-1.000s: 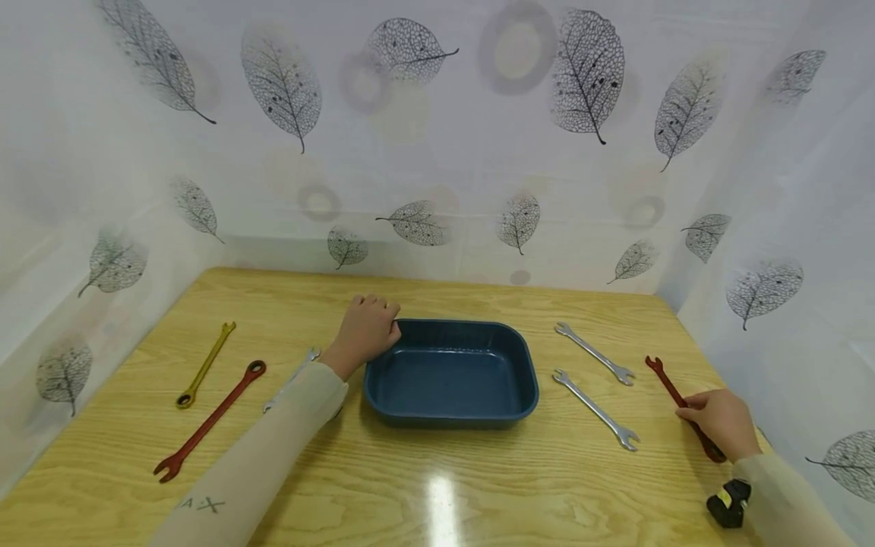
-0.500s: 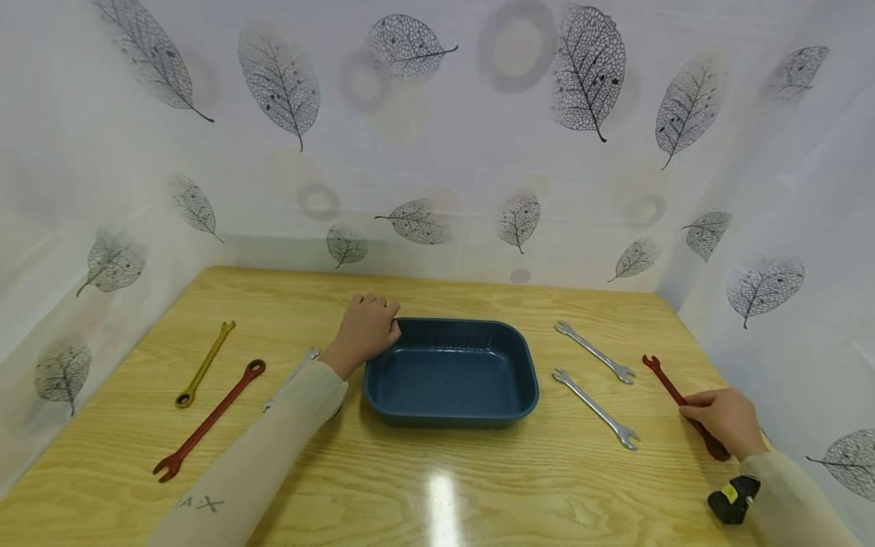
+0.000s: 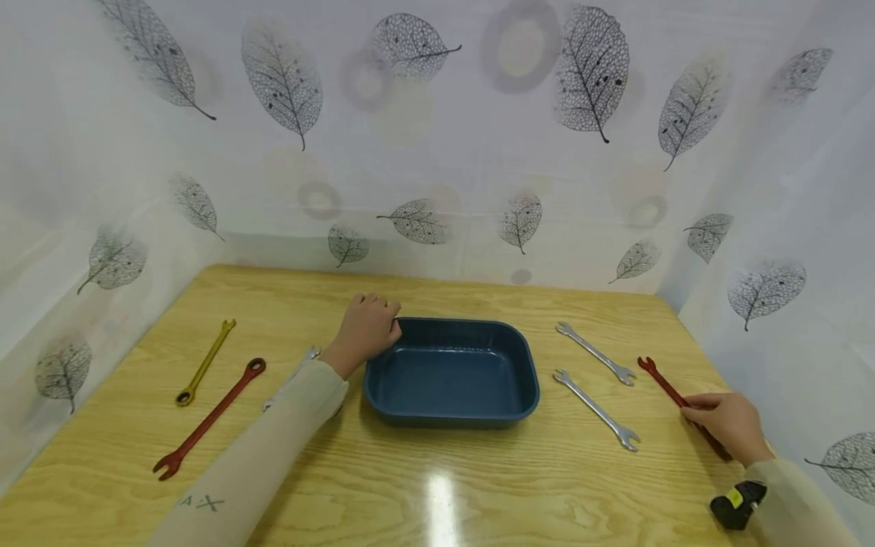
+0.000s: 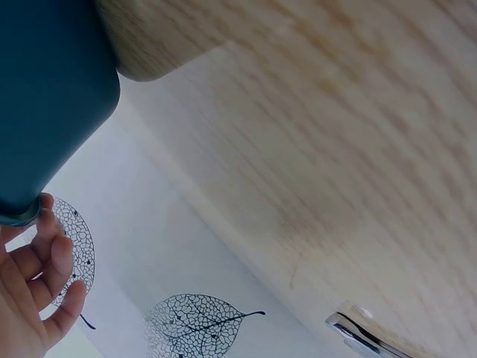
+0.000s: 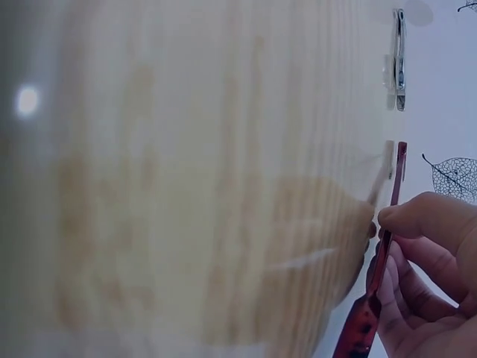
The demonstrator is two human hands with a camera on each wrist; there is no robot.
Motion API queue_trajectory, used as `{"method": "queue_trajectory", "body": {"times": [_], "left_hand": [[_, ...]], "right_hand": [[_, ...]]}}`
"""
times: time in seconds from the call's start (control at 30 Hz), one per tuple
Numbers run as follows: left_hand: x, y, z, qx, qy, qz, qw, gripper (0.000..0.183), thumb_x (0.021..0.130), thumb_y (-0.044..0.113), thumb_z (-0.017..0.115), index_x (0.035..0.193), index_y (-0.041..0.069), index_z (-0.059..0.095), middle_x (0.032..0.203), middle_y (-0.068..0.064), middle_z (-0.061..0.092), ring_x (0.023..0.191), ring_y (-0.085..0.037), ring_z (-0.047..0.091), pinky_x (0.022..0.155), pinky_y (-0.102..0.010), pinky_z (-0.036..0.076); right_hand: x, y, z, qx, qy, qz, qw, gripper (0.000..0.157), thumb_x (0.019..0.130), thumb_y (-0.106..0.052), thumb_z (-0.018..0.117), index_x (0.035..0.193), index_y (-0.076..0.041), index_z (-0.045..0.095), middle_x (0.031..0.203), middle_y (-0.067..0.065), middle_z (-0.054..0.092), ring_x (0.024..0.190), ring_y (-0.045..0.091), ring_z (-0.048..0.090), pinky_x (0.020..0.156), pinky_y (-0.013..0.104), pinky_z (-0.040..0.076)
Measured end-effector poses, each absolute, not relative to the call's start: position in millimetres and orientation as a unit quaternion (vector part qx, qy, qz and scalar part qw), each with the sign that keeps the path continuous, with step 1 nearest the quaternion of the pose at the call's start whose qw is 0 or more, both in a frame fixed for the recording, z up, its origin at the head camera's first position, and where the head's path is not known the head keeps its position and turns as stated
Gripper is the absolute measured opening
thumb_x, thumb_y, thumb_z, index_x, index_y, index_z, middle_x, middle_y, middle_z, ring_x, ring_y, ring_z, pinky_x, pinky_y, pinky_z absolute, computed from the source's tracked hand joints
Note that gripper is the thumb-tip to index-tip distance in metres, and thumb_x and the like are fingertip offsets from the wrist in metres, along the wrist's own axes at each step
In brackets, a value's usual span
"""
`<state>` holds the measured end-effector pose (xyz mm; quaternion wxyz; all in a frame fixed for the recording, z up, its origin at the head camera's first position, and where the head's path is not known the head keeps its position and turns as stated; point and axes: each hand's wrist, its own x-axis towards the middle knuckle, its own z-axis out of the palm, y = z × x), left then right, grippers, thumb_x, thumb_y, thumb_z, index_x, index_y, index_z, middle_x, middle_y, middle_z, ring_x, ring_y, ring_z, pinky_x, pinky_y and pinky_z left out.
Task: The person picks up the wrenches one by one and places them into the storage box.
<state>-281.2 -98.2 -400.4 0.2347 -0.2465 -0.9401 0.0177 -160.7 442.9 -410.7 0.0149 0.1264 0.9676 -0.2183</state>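
At the middle of the table in the head view sits a dark blue rectangular dish (image 3: pixel 451 420). My left hand (image 3: pixel 366 328) grips its back left corner; in the left wrist view the fingers curl at the dish's rim (image 4: pixel 21 215). On the far right, my right hand (image 3: pixel 733 427) pinches a red wrench (image 3: pixel 660 380) between thumb and fingers around its shaft. The right wrist view has this wrench (image 5: pixel 378 272) close over the wood, its wider end toward the camera. Part of the shaft is hidden behind the fingers.
Two silver wrenches (image 3: pixel 593 353) (image 3: pixel 596 410) lie right of the dish. On the left are a yellow wrench (image 3: pixel 206 363), another red wrench (image 3: pixel 210 418) and a silver wrench (image 3: pixel 292 377) partly behind my left forearm. Leaf-printed cloth (image 3: pixel 444 152) walls the table's back and sides.
My right hand has shifted slightly right, and the red wrench has turned a little, its far end moving left and its near end slipping from view behind the hand. The left hand and dish stay put.
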Motion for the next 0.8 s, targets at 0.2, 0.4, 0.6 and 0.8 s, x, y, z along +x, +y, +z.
{"method": "queue_trajectory", "body": {"times": [0.2,0.4,0.6,0.8], "left_hand": [[-282,-99,-400,-0.245,-0.941,0.016,0.233,0.015,0.083,0.018,0.057,0.093,0.009,0.065,0.084,-0.009,0.067,0.08,-0.026,0.06,0.078,-0.042,0.046],[-282,-99,-400,-0.247,-0.939,0.012,0.238,0.013,0.083,0.018,0.058,0.09,0.009,0.064,0.081,-0.009,0.066,0.078,-0.026,0.06,0.076,-0.042,0.046],[-281,-99,-400,-0.247,-0.939,0.012,0.237,0.012,0.084,0.018,0.057,0.089,0.01,0.063,0.081,-0.009,0.066,0.078,-0.026,0.06,0.077,-0.042,0.046],[-280,-99,-399,-0.251,-0.937,0.011,0.243,0.01,0.083,0.018,0.058,0.086,0.009,0.062,0.079,-0.009,0.065,0.076,-0.026,0.059,0.075,-0.041,0.045]], "right_hand": [[-162,445,-407,0.124,0.966,-0.227,0.011,0.042,0.082,-0.027,0.07,0.105,0.008,0.067,0.096,0.026,0.069,0.085,0.042,0.06,0.066,0.044,0.05],[-163,446,-403,0.122,0.96,-0.252,0.01,0.043,0.083,-0.026,0.068,0.107,0.008,0.066,0.083,0.017,0.072,0.062,0.01,0.057,0.056,0.031,0.049],[-162,443,-401,0.115,0.96,-0.256,-0.005,0.046,0.082,-0.031,0.069,0.105,0.008,0.067,0.083,0.015,0.072,0.062,0.007,0.054,0.055,0.03,0.045],[-160,438,-398,0.105,0.953,-0.284,0.003,0.045,0.087,-0.026,0.064,0.114,0.01,0.061,0.072,0.007,0.071,0.042,0.011,0.042,0.041,0.033,0.038]]}}
